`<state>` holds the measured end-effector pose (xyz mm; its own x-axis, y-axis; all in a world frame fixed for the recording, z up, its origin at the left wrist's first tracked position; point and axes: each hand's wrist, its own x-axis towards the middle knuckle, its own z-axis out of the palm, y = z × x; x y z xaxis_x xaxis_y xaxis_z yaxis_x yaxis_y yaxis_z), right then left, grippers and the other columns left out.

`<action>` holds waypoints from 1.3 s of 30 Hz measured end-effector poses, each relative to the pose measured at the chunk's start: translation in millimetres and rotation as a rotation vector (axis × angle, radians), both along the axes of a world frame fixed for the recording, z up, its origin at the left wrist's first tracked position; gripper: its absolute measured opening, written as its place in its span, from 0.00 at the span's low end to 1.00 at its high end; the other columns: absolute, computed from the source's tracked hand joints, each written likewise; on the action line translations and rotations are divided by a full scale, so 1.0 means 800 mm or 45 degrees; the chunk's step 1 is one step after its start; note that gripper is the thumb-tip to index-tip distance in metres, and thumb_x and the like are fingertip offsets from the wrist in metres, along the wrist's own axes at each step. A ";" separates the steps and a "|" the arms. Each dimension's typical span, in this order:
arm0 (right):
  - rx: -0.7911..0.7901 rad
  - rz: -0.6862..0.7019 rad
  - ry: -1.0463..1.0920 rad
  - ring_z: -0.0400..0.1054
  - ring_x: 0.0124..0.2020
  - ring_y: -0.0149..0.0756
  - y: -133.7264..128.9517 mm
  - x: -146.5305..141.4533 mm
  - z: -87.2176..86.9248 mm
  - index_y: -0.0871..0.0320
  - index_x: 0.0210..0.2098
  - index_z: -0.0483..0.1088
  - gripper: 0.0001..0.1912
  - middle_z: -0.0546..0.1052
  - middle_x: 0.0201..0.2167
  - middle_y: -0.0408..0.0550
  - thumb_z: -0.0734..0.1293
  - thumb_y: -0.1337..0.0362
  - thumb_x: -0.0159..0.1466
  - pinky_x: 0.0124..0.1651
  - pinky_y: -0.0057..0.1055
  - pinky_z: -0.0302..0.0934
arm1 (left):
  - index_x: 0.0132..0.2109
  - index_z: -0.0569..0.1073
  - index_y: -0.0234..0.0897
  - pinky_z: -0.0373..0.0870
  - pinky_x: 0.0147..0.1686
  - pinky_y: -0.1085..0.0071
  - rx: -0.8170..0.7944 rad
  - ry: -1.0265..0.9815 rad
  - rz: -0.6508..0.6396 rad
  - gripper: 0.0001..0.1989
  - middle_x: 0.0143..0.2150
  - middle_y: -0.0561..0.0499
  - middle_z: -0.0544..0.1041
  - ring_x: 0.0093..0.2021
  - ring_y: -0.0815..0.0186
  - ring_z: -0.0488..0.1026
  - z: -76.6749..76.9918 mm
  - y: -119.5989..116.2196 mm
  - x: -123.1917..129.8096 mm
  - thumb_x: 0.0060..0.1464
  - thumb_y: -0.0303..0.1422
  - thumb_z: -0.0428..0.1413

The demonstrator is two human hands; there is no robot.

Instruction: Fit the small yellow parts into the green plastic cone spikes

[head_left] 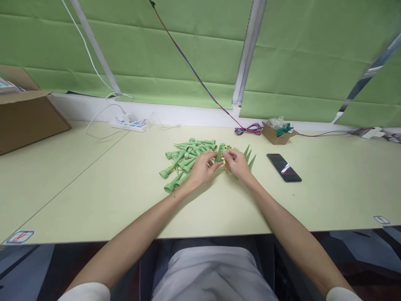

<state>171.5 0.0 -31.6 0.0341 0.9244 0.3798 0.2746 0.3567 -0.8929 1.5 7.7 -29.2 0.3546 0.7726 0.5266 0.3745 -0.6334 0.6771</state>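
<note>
Green cone is pinched by left hand; whether right hand grips is unclear.

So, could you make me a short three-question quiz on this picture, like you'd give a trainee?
1. True or false: the phone lies to the right of the person's right hand.
2. What colour are the spiked pieces piled beside the left hand? A) red B) green C) blue
3. Fill the gap: the bundled cable lies to the ____ of the small cardboard box.

Key: 1. True 2. B 3. left
</note>
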 end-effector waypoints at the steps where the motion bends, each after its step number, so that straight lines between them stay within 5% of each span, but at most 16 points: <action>1: -0.009 0.007 0.010 0.54 0.17 0.31 0.000 0.000 0.000 0.53 0.24 0.62 0.27 0.60 0.14 0.38 0.65 0.37 0.63 0.23 0.30 0.49 | 0.45 0.77 0.36 0.69 0.33 0.71 0.041 0.000 -0.004 0.09 0.41 0.48 0.76 0.31 0.68 0.70 -0.001 0.000 0.000 0.58 0.32 0.60; 7: -0.021 0.018 0.053 0.54 0.16 0.31 0.001 -0.002 -0.002 0.53 0.24 0.62 0.26 0.60 0.13 0.37 0.66 0.38 0.63 0.21 0.29 0.49 | 0.46 0.77 0.37 0.69 0.33 0.71 0.124 0.024 -0.011 0.08 0.46 0.47 0.75 0.31 0.69 0.70 0.001 -0.003 0.000 0.60 0.29 0.59; 13: 0.012 -0.066 0.156 0.53 0.16 0.30 0.007 0.001 -0.008 0.52 0.25 0.61 0.26 0.58 0.14 0.36 0.66 0.38 0.64 0.20 0.29 0.49 | 0.52 0.72 0.37 0.69 0.36 0.69 -0.054 0.021 0.047 0.13 0.51 0.45 0.76 0.34 0.67 0.72 0.002 -0.003 -0.001 0.62 0.34 0.57; 15: 0.028 -0.087 0.183 0.52 0.16 0.30 0.008 0.003 -0.009 0.52 0.26 0.61 0.26 0.58 0.14 0.36 0.66 0.38 0.64 0.19 0.29 0.49 | 0.45 0.72 0.36 0.68 0.33 0.70 -0.223 -0.023 0.055 0.10 0.43 0.46 0.77 0.31 0.67 0.71 0.005 -0.003 -0.001 0.63 0.39 0.56; 18: 0.048 -0.074 0.189 0.51 0.16 0.29 0.007 0.004 -0.008 0.53 0.26 0.62 0.26 0.57 0.15 0.36 0.66 0.38 0.64 0.19 0.29 0.48 | 0.32 0.70 0.36 0.65 0.25 0.71 -0.653 -0.132 -0.091 0.23 0.28 0.49 0.73 0.25 0.67 0.70 0.012 -0.003 0.001 0.65 0.51 0.51; 23: 0.068 0.003 0.130 0.51 0.16 0.29 0.004 0.003 -0.005 0.53 0.27 0.63 0.25 0.58 0.15 0.36 0.67 0.39 0.64 0.20 0.29 0.48 | 0.31 0.74 0.32 0.66 0.20 0.73 -1.157 -0.318 -0.298 0.33 0.29 0.46 0.73 0.24 0.67 0.74 0.018 -0.006 0.004 0.62 0.59 0.50; 33: 0.027 0.033 0.086 0.55 0.15 0.30 -0.004 0.002 0.005 0.53 0.27 0.62 0.24 0.61 0.15 0.36 0.67 0.40 0.64 0.20 0.30 0.48 | 0.36 0.76 0.31 0.67 0.19 0.74 -1.138 -0.396 -0.314 0.27 0.41 0.41 0.77 0.26 0.71 0.73 0.015 -0.005 0.002 0.57 0.55 0.60; 39: -0.001 0.030 0.074 0.54 0.16 0.30 -0.003 0.002 0.005 0.52 0.27 0.61 0.26 0.61 0.15 0.37 0.66 0.38 0.63 0.20 0.30 0.47 | 0.35 0.73 0.35 0.68 0.21 0.73 -0.873 -0.243 -0.288 0.23 0.31 0.48 0.75 0.24 0.69 0.72 0.012 -0.006 0.001 0.57 0.53 0.61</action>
